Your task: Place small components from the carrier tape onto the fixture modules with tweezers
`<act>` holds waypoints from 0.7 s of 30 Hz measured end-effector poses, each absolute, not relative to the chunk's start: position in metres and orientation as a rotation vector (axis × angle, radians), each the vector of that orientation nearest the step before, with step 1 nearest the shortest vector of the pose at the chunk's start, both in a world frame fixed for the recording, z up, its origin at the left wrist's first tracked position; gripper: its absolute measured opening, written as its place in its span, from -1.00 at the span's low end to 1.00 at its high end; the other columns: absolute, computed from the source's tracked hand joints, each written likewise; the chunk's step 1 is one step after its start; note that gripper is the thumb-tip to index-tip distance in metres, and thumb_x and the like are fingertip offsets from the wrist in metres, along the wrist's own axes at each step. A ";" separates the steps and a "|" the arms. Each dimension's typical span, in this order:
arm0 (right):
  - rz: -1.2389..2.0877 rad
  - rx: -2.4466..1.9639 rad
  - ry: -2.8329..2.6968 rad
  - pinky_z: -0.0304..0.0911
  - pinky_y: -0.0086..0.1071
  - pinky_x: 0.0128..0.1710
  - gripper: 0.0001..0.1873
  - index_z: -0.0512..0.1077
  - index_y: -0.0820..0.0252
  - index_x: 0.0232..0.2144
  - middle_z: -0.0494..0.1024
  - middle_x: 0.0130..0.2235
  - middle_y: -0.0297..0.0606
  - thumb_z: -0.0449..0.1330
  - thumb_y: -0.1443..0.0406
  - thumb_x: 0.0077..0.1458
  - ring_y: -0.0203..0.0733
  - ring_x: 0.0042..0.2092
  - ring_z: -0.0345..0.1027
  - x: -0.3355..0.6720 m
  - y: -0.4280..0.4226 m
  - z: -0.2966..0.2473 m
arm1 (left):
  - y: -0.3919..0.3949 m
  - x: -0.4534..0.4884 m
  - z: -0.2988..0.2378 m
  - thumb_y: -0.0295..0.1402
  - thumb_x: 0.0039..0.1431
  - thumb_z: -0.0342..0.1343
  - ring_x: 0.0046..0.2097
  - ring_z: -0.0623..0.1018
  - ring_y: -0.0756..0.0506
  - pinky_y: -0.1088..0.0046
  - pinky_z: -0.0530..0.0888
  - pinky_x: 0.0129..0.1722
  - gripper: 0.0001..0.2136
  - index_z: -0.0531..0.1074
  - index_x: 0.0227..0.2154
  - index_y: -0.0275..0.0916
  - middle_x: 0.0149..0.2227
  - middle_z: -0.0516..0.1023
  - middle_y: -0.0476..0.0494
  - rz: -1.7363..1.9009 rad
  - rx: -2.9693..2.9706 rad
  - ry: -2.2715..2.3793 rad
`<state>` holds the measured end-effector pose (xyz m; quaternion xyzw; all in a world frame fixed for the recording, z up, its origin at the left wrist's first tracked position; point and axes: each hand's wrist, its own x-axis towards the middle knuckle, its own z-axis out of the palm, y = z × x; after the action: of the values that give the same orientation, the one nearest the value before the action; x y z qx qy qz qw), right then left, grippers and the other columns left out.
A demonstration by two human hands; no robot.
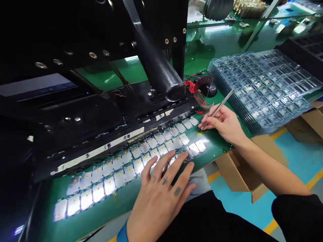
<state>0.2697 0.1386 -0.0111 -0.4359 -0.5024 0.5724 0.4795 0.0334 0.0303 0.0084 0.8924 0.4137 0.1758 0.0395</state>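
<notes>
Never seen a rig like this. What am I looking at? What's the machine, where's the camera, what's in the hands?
This is one view, from a camera on the person's head, looking down at their bare hands. A black machine with a thick black bar stands on a green bench; the pictures don't show what it does. Rows of small silver parts with yellow dots lie along its front edge. The left hand is spread over them, holding nothing. The right hand holds metal tweezers like a pen, tips near the rows. Stacked clear trays and red wires lie nearby.
</notes>
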 end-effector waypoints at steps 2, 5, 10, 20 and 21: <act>1.372 -1.077 -1.222 0.56 -0.44 -0.35 -0.48 0.27 0.16 -0.31 0.57 -0.38 -0.35 0.47 0.05 -0.04 -0.23 -0.35 0.57 0.269 0.139 -0.018 | 0.042 0.038 0.015 -0.11 0.38 -0.03 0.23 0.33 -0.35 -0.03 0.20 0.20 -0.59 0.40 0.15 -0.19 0.21 0.43 -0.15 0.454 2.785 1.202; 1.348 -1.082 -1.254 0.57 -0.42 -0.31 -0.54 0.31 0.16 -0.30 0.59 -0.34 -0.30 0.47 0.08 -0.01 -0.22 -0.35 0.57 0.270 0.137 -0.025 | 0.065 0.045 0.019 -0.05 0.36 0.00 0.22 0.33 -0.36 -0.02 0.28 0.15 -0.54 0.41 0.12 -0.28 0.20 0.43 -0.21 0.349 2.857 1.122; 1.312 -1.130 -1.307 0.58 -0.36 -0.32 -0.60 0.33 0.14 -0.31 0.60 -0.35 -0.31 0.44 0.09 0.04 -0.18 -0.34 0.57 0.271 0.133 -0.025 | 0.095 0.049 0.013 -0.01 0.37 -0.05 0.13 0.40 -0.33 0.07 0.35 0.07 -0.51 0.44 0.07 -0.34 0.12 0.51 -0.20 0.311 2.932 0.998; 1.262 -1.135 -1.376 0.57 -0.36 -0.34 -0.65 0.36 0.13 -0.36 0.58 -0.38 -0.34 0.43 0.10 0.08 -0.19 -0.35 0.56 0.270 0.130 -0.021 | 0.097 0.047 0.013 -0.03 0.40 -0.12 0.15 0.36 -0.35 0.06 0.30 0.10 -0.48 0.44 0.09 -0.37 0.14 0.51 -0.22 0.305 2.846 0.989; 1.258 -1.134 -1.377 0.56 -0.37 -0.35 -0.64 0.36 0.13 -0.36 0.58 -0.38 -0.34 0.43 0.10 0.07 -0.19 -0.36 0.56 0.270 0.130 -0.021 | 0.097 0.048 0.014 -0.02 0.41 -0.13 0.15 0.36 -0.35 0.06 0.30 0.11 -0.48 0.44 0.09 -0.38 0.14 0.51 -0.21 0.298 2.836 0.995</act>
<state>0.2700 0.1299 -0.0208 -0.4610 -0.5599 0.5112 0.4612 0.0476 0.0967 0.0137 0.9373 0.3288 0.0984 0.0606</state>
